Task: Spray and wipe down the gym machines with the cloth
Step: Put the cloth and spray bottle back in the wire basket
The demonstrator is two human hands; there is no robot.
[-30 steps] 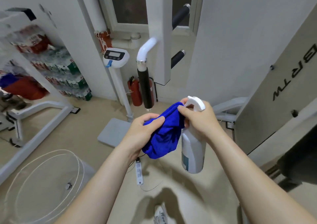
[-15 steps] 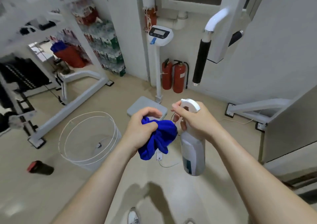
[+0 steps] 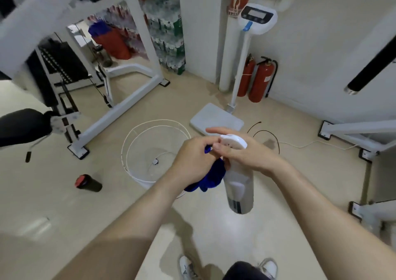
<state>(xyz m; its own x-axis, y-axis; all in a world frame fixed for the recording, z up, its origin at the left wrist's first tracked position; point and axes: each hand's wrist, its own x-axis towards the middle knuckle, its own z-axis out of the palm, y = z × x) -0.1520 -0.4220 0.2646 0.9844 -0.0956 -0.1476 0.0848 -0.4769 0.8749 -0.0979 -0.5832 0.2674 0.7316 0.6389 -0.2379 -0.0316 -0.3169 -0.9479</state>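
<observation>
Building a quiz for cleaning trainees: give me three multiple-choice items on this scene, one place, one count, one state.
1. The black shaker lies: A on the floor left of the wire basket; B inside it; C in a hand.
2. Red fire extinguishers by the wall: A one; B two; C four.
3. The left hand: A hangs empty; B grips the blue cloth; C presses the wall.
A, it lies on bare floor; B, two stand side by side; B, fingers curl round cloth.
</observation>
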